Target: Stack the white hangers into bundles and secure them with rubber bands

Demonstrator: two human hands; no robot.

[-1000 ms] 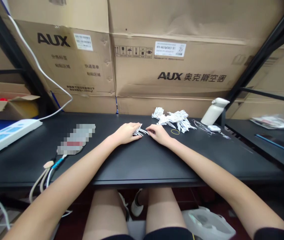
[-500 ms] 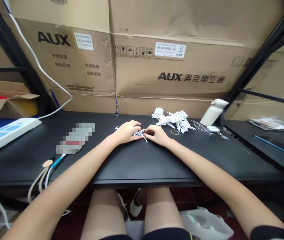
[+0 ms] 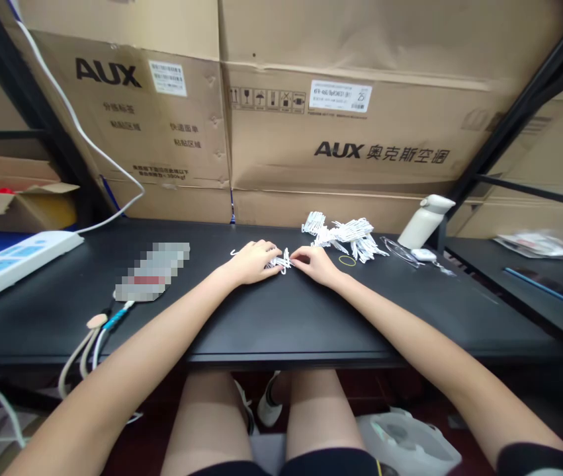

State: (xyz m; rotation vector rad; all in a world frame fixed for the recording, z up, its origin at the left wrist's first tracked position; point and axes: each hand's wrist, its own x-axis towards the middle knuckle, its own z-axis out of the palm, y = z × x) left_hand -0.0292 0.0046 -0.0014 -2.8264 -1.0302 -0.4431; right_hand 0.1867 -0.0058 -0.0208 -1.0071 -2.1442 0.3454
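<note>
My left hand is curled over a small bunch of thin white hook-ended pieces on the black table, with the fingers and thumb around them. Part of the bunch is hidden under the palm. At its right end, my right hand pinches thumb and forefinger together at the tip of one white piece. A single curved white end pokes out left of my left hand. Behind my right hand lies a larger heap of the same white pieces, with a yellow rubber band in front of it.
A cream bottle stands at the back right, beside a small white case and a thin dark cord. To the left lie a blurred-out phone-like object with cables and a white power strip. Large cardboard boxes wall the back.
The white pieces between my hands have shifted and lie at different angles; the long end that stuck out toward me is gone. My right fingers have closed into a tighter pinch.
</note>
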